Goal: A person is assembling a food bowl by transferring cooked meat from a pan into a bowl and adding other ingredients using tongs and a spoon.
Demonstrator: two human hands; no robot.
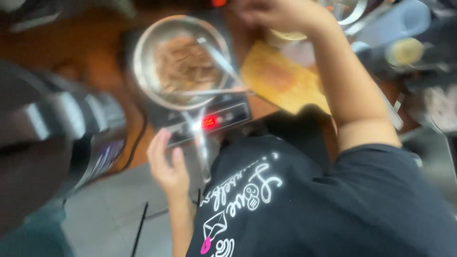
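Resting by the cooker's front edge, the left hand [166, 164] lies fingers apart, holding nothing, just beside the pan handle [202, 143]; a knock there could tip the pan [181, 62] of browned strips off the cooker [223, 114]. Farther off, the right hand [281, 14] reaches over the board [281, 78], blurred; I cannot tell its grip.
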